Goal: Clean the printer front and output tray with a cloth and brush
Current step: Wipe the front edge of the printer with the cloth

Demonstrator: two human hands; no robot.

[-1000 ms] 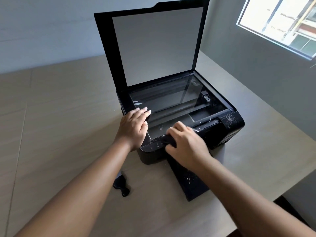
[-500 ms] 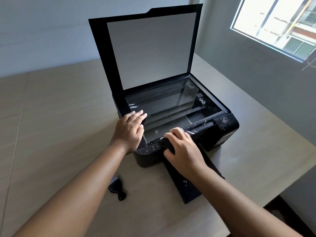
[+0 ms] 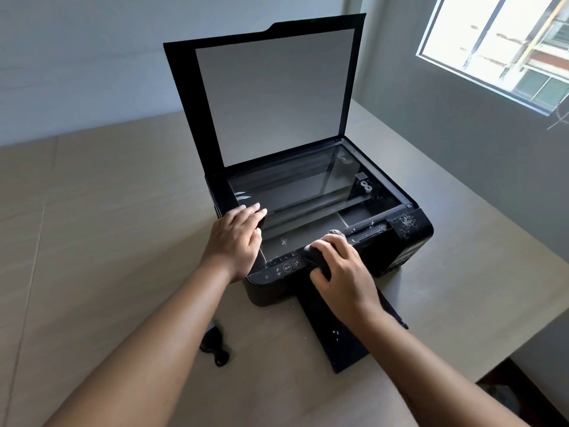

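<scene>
Sliding rightward along printer (image 3: 409, 241), right fingers (image 3: 334, 245) clamp cloth (image 3: 318, 260); left fingers (image 3: 246, 214) stay flat.

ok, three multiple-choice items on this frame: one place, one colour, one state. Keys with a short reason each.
1. Where does the brush lie?
A) on the scanner glass
B) on the table, left of the output tray
C) in the left hand

2. What colour is the cloth that the right hand grips?
A) white
B) yellow
C) dark, near black

3. How does the scanner lid stand?
A) raised
B) shut flat
C) taken off

Key:
1 B, it rests on the tabletop with no hand on it.
2 C, dark fabric shows between the thumb and fingers.
3 A, it stands upright with its pale inner face towards the camera.
</scene>
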